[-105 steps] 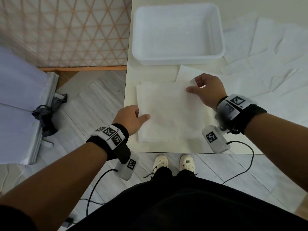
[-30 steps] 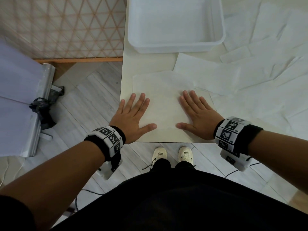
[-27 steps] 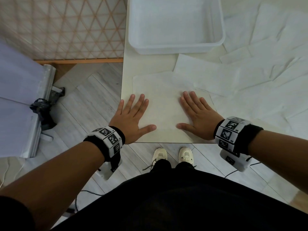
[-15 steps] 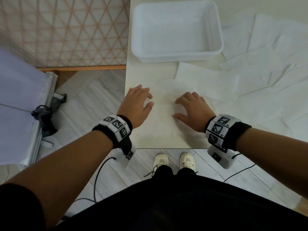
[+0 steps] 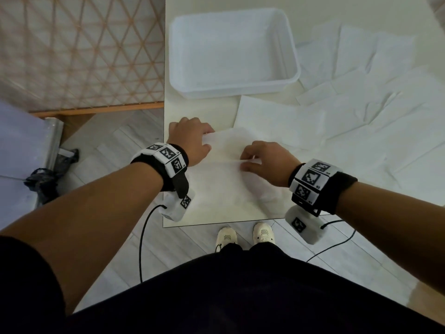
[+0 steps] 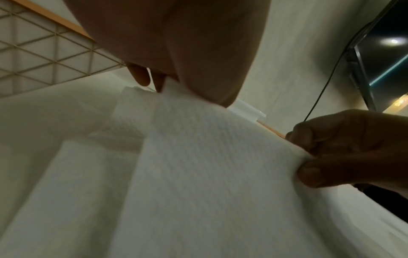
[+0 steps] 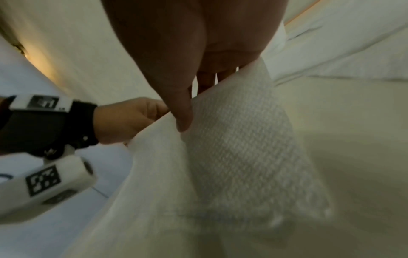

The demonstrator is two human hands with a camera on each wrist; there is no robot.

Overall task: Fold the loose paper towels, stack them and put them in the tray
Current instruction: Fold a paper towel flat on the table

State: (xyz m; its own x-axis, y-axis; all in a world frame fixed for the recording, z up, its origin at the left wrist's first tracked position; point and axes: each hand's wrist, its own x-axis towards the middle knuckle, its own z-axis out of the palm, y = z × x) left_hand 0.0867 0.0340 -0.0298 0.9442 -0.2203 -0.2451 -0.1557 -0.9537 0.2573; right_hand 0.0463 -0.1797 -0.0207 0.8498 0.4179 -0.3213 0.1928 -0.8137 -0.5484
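A white paper towel [image 5: 224, 182] lies at the near left corner of the table, its far edge lifted and curling toward me. My left hand [image 5: 192, 141] pinches that edge at its left end, seen in the left wrist view as fingers [image 6: 154, 82] on the textured sheet [image 6: 198, 165]. My right hand [image 5: 262, 160] pinches the same edge at its right end; the thumb [image 7: 183, 115] presses the towel [image 7: 243, 148]. The white tray [image 5: 233, 88] stands beyond, with nothing visible inside it.
Several loose paper towels [image 5: 361, 112] lie spread over the table's right side, one sheet [image 5: 277, 124] just behind my hands. The table's left edge [image 5: 165, 116] drops to a wood floor. A lattice screen [image 5: 79, 51] stands at left.
A second ago both hands lay flat on the towel. They slid to its far edge, curled, and now lift it toward me. The view also shifted slightly.
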